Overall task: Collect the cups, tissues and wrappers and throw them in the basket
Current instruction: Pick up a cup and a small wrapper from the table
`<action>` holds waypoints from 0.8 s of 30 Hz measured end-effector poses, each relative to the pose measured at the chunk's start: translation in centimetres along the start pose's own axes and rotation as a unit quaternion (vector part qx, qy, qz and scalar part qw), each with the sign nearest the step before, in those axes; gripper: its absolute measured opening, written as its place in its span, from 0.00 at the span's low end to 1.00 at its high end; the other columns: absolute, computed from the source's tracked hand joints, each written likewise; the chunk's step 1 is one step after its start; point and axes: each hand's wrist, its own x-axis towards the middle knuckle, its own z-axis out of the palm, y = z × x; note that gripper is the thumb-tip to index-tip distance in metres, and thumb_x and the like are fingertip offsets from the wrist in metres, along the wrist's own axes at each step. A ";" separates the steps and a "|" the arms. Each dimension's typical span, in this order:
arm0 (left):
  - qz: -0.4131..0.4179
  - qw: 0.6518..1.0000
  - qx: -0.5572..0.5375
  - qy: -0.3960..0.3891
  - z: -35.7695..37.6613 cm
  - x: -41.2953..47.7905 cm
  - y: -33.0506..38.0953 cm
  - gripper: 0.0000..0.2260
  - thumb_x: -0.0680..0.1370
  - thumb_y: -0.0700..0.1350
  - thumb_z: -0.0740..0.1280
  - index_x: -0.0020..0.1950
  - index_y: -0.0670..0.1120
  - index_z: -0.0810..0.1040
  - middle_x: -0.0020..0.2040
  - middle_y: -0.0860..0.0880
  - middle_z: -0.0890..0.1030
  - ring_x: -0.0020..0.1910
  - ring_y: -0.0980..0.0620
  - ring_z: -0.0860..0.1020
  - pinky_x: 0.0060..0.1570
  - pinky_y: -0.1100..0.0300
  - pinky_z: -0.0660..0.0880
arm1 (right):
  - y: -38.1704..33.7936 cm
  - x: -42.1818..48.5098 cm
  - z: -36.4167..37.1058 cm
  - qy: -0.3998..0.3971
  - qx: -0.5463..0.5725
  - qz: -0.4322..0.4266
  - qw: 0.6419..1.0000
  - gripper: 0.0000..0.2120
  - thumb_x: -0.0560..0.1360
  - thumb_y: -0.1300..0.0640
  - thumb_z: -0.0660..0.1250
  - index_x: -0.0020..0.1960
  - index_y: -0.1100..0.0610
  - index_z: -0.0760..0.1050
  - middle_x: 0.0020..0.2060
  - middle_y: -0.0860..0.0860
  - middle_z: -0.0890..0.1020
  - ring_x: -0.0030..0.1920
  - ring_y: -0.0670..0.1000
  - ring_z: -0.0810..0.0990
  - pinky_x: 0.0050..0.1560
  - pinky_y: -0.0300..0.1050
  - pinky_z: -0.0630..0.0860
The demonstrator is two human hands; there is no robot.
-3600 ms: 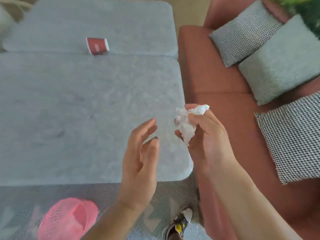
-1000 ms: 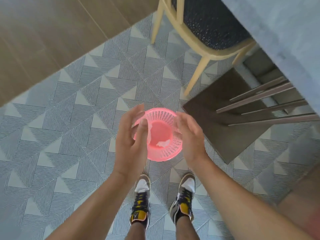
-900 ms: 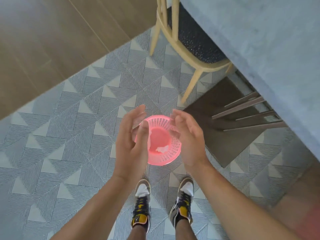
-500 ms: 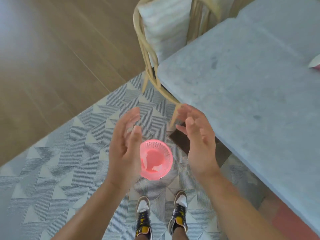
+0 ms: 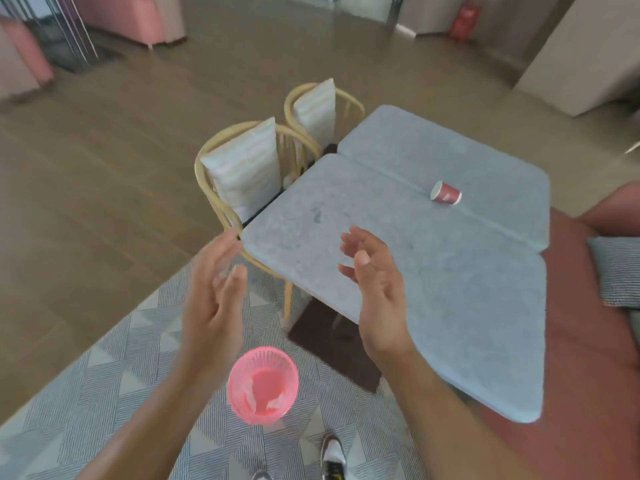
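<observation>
A pink mesh basket (image 5: 239,403) stands on the patterned rug below my hands, with white tissue (image 5: 275,404) lying inside it. A red paper cup (image 5: 446,192) lies on its side on the far part of the grey table (image 5: 485,306). My left hand (image 5: 213,306) is raised above the basket's left side, fingers apart and empty. Over the table's near-left edge, my right hand (image 5: 377,292) is open and holds nothing. The cup is well beyond both hands.
Two wooden chairs (image 5: 242,188) with pale cushions stand at the table's left side. A red sofa (image 5: 571,375) with a checked pillow (image 5: 620,271) runs along the right. The table's dark base (image 5: 332,344) sits beside the basket. My shoes (image 5: 332,459) are just behind the basket.
The tissue that my right hand held now lies in the basket. Both hands rose and spread apart, and my view lifted from the floor to the table and the cup.
</observation>
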 end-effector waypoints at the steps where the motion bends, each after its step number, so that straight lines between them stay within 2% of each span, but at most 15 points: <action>1: 0.005 1.000 -0.002 -0.011 0.5 0.2 0.8 0.23 0.81 0.57 0.60 0.75 0.54 0.71 0.72 0.62 0.76 0.76 0.54 0.73 0.74 0.37 0.71 | -0.9 0.0 -0.5 0.014 0.002 -0.010 1.000 0.22 0.77 0.40 0.63 0.67 0.47 0.77 0.65 0.50 0.82 0.68 0.50 0.79 0.71 0.63 0.74; 4: 0.021 0.999 -0.016 -0.040 2.0 0.7 3.1 0.20 0.82 0.58 0.60 0.74 0.58 0.71 0.72 0.61 0.76 0.76 0.52 0.73 0.74 0.35 0.70 | -3.4 -0.3 -2.1 0.046 0.003 -0.037 0.998 0.21 0.77 0.40 0.63 0.66 0.48 0.77 0.64 0.50 0.82 0.68 0.51 0.79 0.71 0.64 0.73; 7: 0.036 0.997 -0.026 -0.065 3.3 1.1 4.6 0.22 0.82 0.57 0.60 0.76 0.54 0.71 0.72 0.59 0.76 0.76 0.52 0.73 0.73 0.35 0.70 | -4.9 -0.5 -3.5 0.071 0.007 -0.048 0.996 0.22 0.77 0.40 0.63 0.67 0.49 0.77 0.64 0.51 0.82 0.67 0.53 0.79 0.71 0.64 0.73; 11: 0.057 0.993 -0.027 -0.099 5.1 1.9 5.6 0.22 0.82 0.57 0.59 0.75 0.54 0.70 0.72 0.63 0.75 0.76 0.54 0.73 0.73 0.36 0.71 | -5.6 -0.5 -5.1 0.094 0.007 -0.059 0.994 0.22 0.77 0.41 0.63 0.66 0.49 0.77 0.64 0.51 0.82 0.68 0.53 0.79 0.71 0.65 0.73; 21: 0.051 0.989 -0.016 -0.140 11.6 4.5 4.3 0.27 0.82 0.57 0.59 0.78 0.47 0.69 0.74 0.64 0.74 0.76 0.56 0.72 0.73 0.38 0.72 | -4.1 3.4 -10.3 0.130 -0.012 -0.064 0.989 0.23 0.77 0.40 0.62 0.67 0.50 0.77 0.64 0.51 0.82 0.66 0.53 0.79 0.68 0.62 0.76; 24: 0.046 0.990 -0.008 -0.136 14.4 6.3 3.3 0.27 0.82 0.58 0.59 0.78 0.47 0.69 0.75 0.60 0.73 0.77 0.57 0.71 0.75 0.40 0.71 | -2.7 6.1 -12.7 0.130 -0.026 -0.062 0.989 0.21 0.78 0.40 0.62 0.67 0.47 0.77 0.64 0.50 0.82 0.67 0.51 0.79 0.68 0.59 0.77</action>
